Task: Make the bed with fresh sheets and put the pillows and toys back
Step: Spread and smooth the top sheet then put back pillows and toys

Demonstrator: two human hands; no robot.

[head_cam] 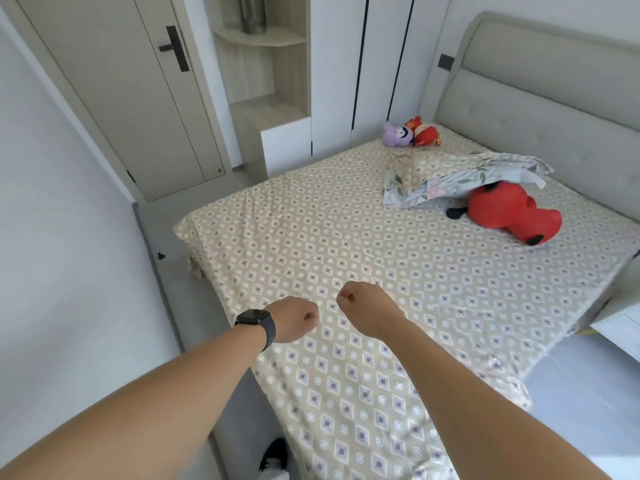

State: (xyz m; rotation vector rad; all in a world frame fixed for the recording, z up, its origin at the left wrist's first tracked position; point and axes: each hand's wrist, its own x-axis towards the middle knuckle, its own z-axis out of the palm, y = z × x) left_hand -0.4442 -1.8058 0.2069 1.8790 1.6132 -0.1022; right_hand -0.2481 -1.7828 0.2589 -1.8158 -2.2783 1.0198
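Both forearms reach over bed foot. Left hand [294, 318] and right hand [360, 306] fisted near sheet [346, 237], probably pinching it to pull flat; grip unclear. Pillow [446, 174] and red toy [512, 213] wait near headboard [554, 98], off working area.

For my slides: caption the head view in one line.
Both fists, left hand and right hand, hover over the patterned sheet; toys wait by the headboard.
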